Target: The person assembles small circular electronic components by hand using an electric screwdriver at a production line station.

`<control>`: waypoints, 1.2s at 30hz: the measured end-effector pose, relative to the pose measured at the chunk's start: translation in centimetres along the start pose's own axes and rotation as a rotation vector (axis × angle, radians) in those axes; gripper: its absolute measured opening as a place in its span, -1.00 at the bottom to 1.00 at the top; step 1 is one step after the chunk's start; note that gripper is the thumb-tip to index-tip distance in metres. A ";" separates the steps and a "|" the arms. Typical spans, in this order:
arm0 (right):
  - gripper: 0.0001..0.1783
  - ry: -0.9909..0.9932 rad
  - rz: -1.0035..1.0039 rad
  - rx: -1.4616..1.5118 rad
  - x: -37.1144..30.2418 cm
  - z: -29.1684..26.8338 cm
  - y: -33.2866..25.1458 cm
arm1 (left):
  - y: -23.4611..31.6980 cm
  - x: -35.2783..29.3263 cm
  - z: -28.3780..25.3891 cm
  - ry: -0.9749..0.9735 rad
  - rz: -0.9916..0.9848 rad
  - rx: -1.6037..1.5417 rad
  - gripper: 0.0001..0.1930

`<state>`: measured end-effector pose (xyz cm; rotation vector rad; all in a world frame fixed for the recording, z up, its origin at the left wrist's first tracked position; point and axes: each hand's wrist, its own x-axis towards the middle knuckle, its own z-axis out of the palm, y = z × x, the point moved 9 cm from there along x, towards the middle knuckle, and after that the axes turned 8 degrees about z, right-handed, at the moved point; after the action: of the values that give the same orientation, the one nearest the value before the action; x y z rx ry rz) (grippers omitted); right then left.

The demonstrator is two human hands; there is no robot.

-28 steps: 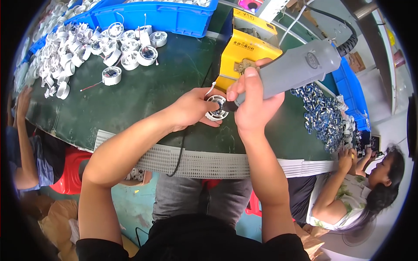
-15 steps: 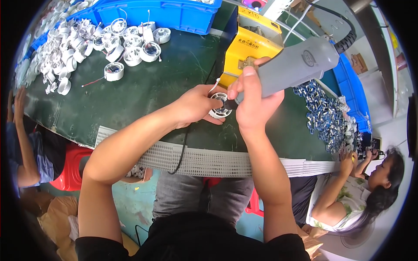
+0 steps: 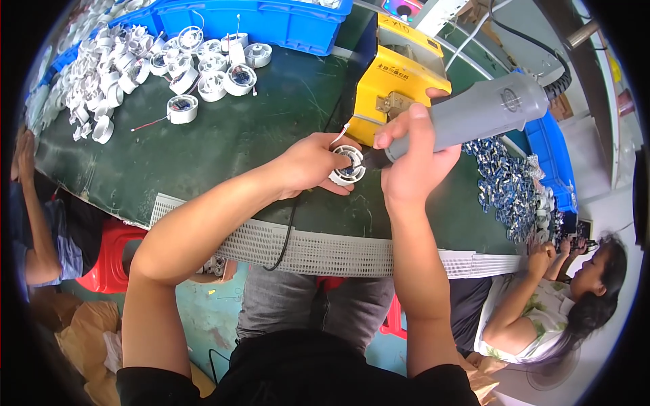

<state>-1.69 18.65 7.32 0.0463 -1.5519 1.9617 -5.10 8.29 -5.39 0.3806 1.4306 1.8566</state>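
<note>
There is one grey tool [image 3: 482,114] and one yellow machine [image 3: 396,73].

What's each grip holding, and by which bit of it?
Left grip: a white, round, plastic-looking housing, by its left side. Right grip: a grey, cylindrical, plastic-looking power tool, around its body's front end.

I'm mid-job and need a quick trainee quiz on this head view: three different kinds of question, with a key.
1. Multiple choice: what does the right hand hold? a) a blue bin b) a grey corded tool c) a red stool
2. True or false: the left hand is empty.
3. Fill in: in the picture, the pile of small blue parts lies to the ____ of the yellow machine.

Key: 1. b. 2. False; it holds a round white part. 3. Right.
</note>
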 end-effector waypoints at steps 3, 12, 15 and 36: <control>-0.64 -0.036 -0.083 -0.037 1.5 0.2 -1.4 | 0.0 0.0 -0.2 0.000 -0.005 0.003 -0.69; -0.46 0.245 -0.411 -0.059 11.7 -3.5 -6.4 | 0.4 0.0 0.5 -0.046 0.018 0.091 -0.69; -0.42 0.192 -0.420 -0.241 11.6 -3.4 -5.7 | 0.2 0.0 0.2 -0.030 0.010 0.088 -0.69; -0.80 0.111 -0.133 -0.224 4.2 -0.5 -2.3 | 0.0 0.0 0.0 -0.040 0.021 0.052 -0.70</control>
<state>-3.72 21.19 10.81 -0.0499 -1.6418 1.6514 -5.12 8.24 -5.39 0.4571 1.4552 1.8209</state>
